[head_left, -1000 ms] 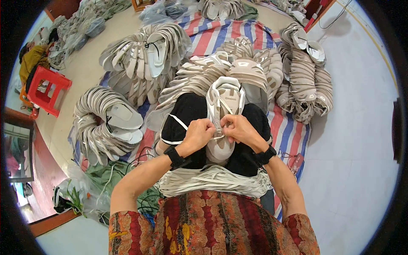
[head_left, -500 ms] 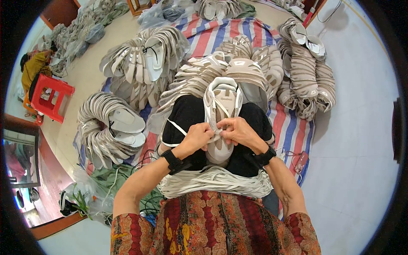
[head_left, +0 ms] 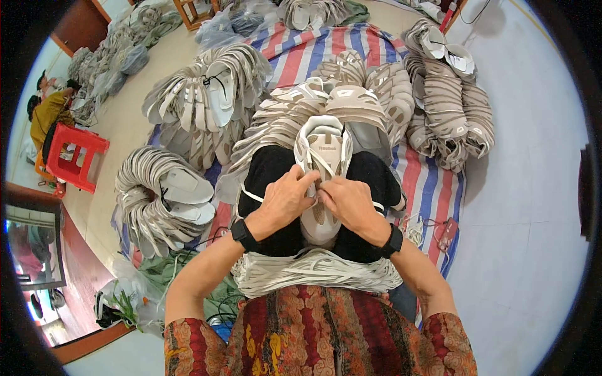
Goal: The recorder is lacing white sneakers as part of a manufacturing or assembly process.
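A beige and white sneaker upper (head_left: pixel 321 232) rests between my black-clad knees, toe toward me. A white shoelace (head_left: pixel 253 195) runs through its eyelets, and one strand trails out left of my left hand (head_left: pixel 285 197). That hand is closed at the left eyelet row, its index finger bent over the edge. My right hand (head_left: pixel 353 203) is closed too, thumb and fingertips pinched by the tongue close to the left fingertips. Just what lies between the fingertips is mostly hidden. Across my lap lies a thick bundle of white laces (head_left: pixel 313 271).
Fanned stacks of similar uppers (head_left: pixel 157 203) surround me, on a striped sheet (head_left: pixel 295 59). Another stack (head_left: pixel 445 100) stands at the right. A red plastic stool (head_left: pixel 76 153) is at the far left, near a person in yellow (head_left: pixel 50 116). A small red object (head_left: pixel 446 235) lies on the sheet's right edge.
My left hand has moved up along the eyelet row. My right hand has turned, its fingers now pointing at the tongue. A lace strand now shows right of my right hand.
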Tool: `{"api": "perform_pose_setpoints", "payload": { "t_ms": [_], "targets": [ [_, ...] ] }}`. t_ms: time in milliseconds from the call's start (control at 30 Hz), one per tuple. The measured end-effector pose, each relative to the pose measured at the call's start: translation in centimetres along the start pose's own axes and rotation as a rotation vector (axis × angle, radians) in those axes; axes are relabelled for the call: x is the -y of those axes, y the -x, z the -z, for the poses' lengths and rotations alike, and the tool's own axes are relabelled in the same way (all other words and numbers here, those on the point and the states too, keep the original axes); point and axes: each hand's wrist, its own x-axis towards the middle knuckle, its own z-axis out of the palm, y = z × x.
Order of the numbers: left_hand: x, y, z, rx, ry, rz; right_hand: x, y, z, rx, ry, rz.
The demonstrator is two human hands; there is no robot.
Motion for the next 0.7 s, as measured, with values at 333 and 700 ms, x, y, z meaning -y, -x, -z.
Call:
{"api": "perform_pose_setpoints", "payload": {
  "t_ms": [333, 700],
  "targets": [
    [2.2, -2.9, 0.0, 0.313, -0.118, -0.125, -1.6, -1.0, -1.5, -0.076, -0.052, 0.19],
    [3.7, -1.1, -1.6, 0.095, 0.187, -0.206, -2.1, -1.6, -1.4, 0.031, -0.008, 0.226]
  ]
}}
